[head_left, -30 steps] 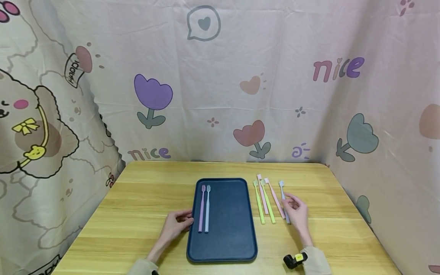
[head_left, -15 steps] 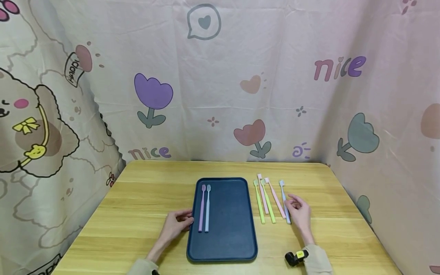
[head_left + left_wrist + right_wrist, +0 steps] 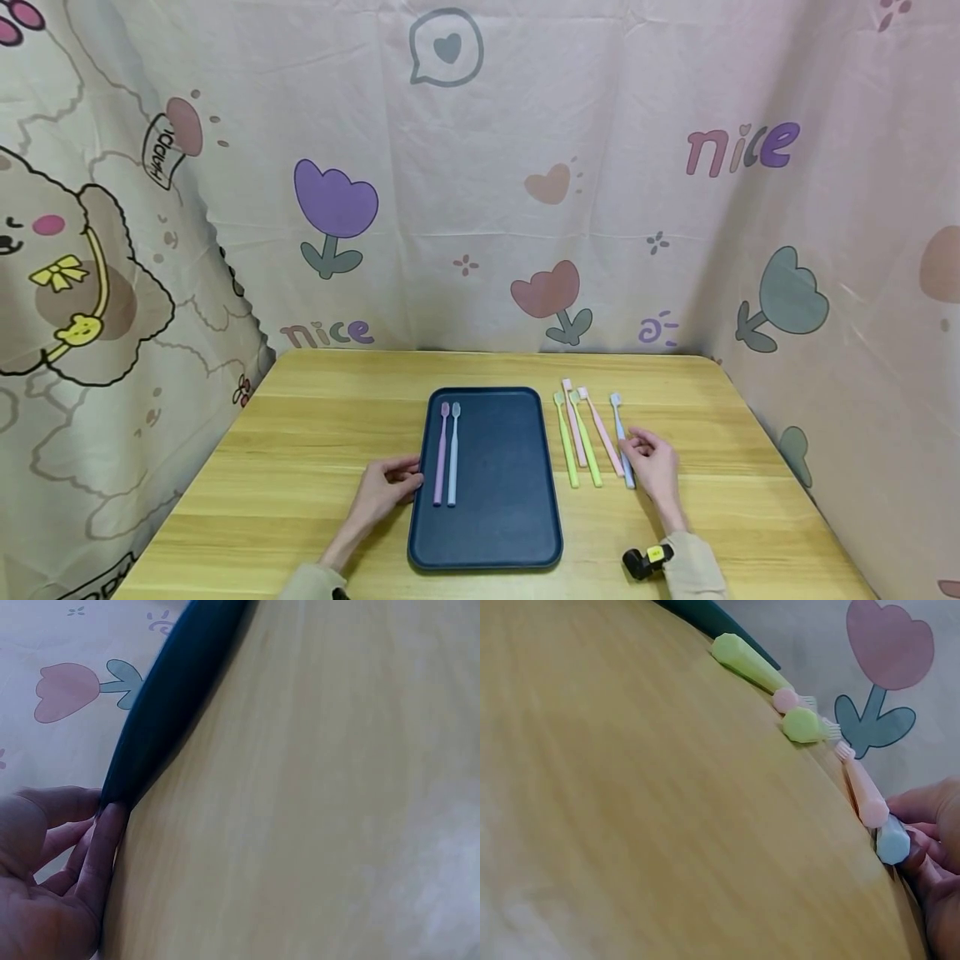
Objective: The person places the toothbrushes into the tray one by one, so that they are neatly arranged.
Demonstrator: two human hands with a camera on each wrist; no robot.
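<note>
My left hand (image 3: 384,490) grips the left rim of a dark blue tray (image 3: 502,533) between thumb and fingers. In the left wrist view those fingers (image 3: 103,851) meet at the tray's edge. A purple toothbrush (image 3: 440,467) and a light blue toothbrush (image 3: 453,467) lie side by side on the tray's left part. Right of the tray, my right hand (image 3: 654,462) pinches the handle of another blue toothbrush (image 3: 620,429), which lies on the table. In the right wrist view, its handle end (image 3: 893,841) shows beside the fingertips.
Between tray and right hand lie two green toothbrushes, one nearer the tray (image 3: 566,446), and two pink ones, the right pink toothbrush (image 3: 602,433) close to the blue handle. All rest on the wooden table (image 3: 315,408). A printed curtain (image 3: 465,167) hangs behind it.
My right hand has shifted slightly right and toward me, its fingertips moving along the blue toothbrush's right side. The toothbrushes, tray and left hand have stayed in place.
</note>
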